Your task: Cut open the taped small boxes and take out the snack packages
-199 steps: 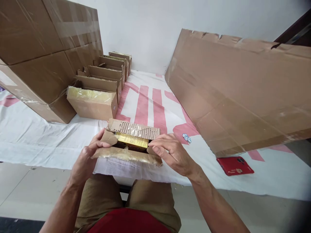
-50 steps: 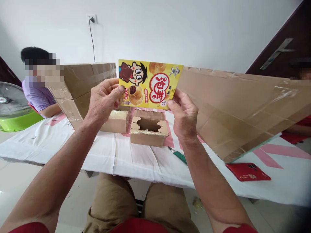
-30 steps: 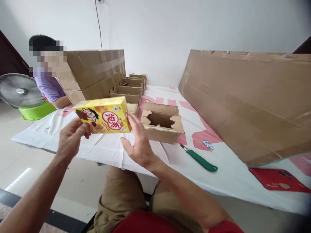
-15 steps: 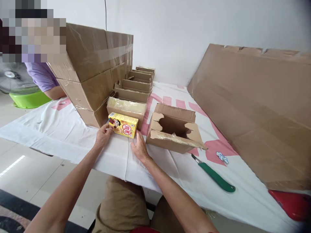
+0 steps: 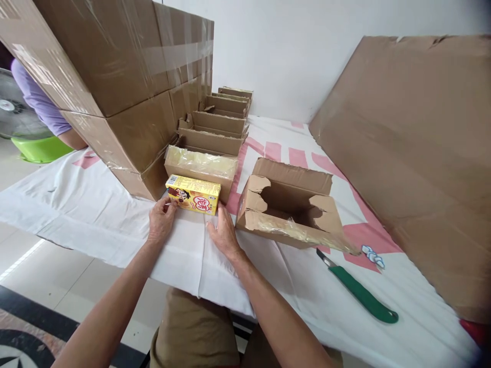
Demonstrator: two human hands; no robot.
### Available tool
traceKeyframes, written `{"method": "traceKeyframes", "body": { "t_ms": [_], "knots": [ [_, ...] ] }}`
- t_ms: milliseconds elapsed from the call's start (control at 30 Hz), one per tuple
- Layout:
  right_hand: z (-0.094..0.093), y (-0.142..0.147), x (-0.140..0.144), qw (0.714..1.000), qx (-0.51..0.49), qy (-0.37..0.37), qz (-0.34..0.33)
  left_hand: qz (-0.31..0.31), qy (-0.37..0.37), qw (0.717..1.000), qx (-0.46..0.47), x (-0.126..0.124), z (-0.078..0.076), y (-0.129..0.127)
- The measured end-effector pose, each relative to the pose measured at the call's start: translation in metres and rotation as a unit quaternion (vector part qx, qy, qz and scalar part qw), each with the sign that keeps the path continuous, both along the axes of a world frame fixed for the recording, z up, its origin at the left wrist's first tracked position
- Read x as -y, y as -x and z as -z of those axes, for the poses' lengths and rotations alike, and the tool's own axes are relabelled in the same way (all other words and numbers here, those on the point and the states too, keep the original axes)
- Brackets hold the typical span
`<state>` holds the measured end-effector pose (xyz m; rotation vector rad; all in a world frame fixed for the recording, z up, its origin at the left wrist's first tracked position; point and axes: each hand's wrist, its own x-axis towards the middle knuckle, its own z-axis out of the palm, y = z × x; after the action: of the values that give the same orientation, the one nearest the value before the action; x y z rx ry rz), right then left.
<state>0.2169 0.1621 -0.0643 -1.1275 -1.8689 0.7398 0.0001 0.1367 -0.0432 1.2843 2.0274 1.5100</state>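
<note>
A yellow snack box [image 5: 195, 196] with red lettering and a cartoon figure stands on its long side at the table's near edge. My left hand [image 5: 161, 219] grips its left end, fingers curled against the corner. At the opposite end my right hand [image 5: 224, 231] presses its fingers on the box, with the thumb held apart in front. Right behind the snack box is a cardboard carton [image 5: 201, 171] with clear tape along its top. An open, torn-edged cardboard carton [image 5: 295, 232] sits to the right of my right hand, its inside dark.
A green-handled knife [image 5: 362, 294] lies at the right, blade exposed toward the open carton. Taped cartons [image 5: 134, 128] form a tall stack on the left, beside a row of open cartons [image 5: 220, 122]. A large cardboard sheet [image 5: 414, 143] leans at right. A person's purple sleeve [image 5: 42, 99] shows behind the stack.
The view has shifted lower and closer, so the stack and the open carton look larger. Both hands stay at the snack box's ends, and the box has barely moved.
</note>
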Motion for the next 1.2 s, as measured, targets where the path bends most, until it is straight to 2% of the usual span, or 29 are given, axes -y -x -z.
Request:
{"method": "traceKeyframes", "body": {
  "t_ms": [133,200,267,333,400,433,500,567,633,700,800,900,1000,1100,1200],
  "knots": [
    [0.001,0.0,-0.003,1.0,-0.014,0.009,0.004,-0.007,-0.012,1.0,-0.016,-0.001,-0.003,-0.004],
    [-0.005,-0.001,0.001,1.0,-0.021,0.012,0.004,-0.024,-0.023,0.999,-0.028,0.0,-0.008,-0.007],
    [-0.018,-0.008,0.015,1.0,-0.026,0.017,0.001,-0.048,-0.031,0.997,-0.042,0.006,-0.016,-0.01],
    [-0.033,-0.024,0.043,0.999,-0.037,0.011,-0.02,-0.067,-0.033,0.996,-0.056,0.023,-0.026,-0.013],
    [-0.046,-0.049,0.084,0.995,-0.065,-0.01,-0.069,-0.058,-0.057,0.99,-0.112,0.054,-0.036,-0.016],
    [-0.049,-0.064,0.108,0.991,-0.082,-0.023,-0.102,-0.034,-0.086,0.981,-0.17,0.075,-0.041,-0.018],
    [-0.048,-0.095,0.157,0.981,-0.097,-0.025,-0.163,0.06,-0.14,0.944,-0.294,0.123,-0.051,-0.024],
    [-0.034,-0.124,0.2,0.975,-0.063,0.018,-0.214,0.15,-0.133,0.921,-0.334,0.175,-0.055,-0.036],
    [-0.009,-0.141,0.228,0.968,0.013,0.076,-0.239,0.295,-0.086,0.875,-0.374,0.22,-0.049,-0.052],
    [0.018,-0.144,0.236,0.964,0.074,0.114,-0.229,0.383,-0.024,0.829,-0.406,0.252,-0.034,-0.068],
    [0.046,-0.126,0.223,0.965,0.1,0.127,-0.208,0.428,0.101,0.774,-0.455,0.272,-0.006,-0.086],
    [0.053,-0.104,0.214,0.96,0.118,0.127,-0.221,0.435,0.203,0.731,-0.485,0.277,0.006,-0.09],
    [0.05,-0.1,0.227,0.948,0.132,0.118,-0.264,0.437,0.22,0.723,-0.488,0.284,0.002,-0.08],
    [0.046,-0.11,0.245,0.933,0.136,0.107,-0.315,0.437,0.234,0.725,-0.478,0.294,-0.002,-0.064],
    [0.042,-0.114,0.249,0.943,0.132,0.1,-0.29,0.429,0.265,0.734,-0.454,0.298,0.001,-0.055]
  ]
}}
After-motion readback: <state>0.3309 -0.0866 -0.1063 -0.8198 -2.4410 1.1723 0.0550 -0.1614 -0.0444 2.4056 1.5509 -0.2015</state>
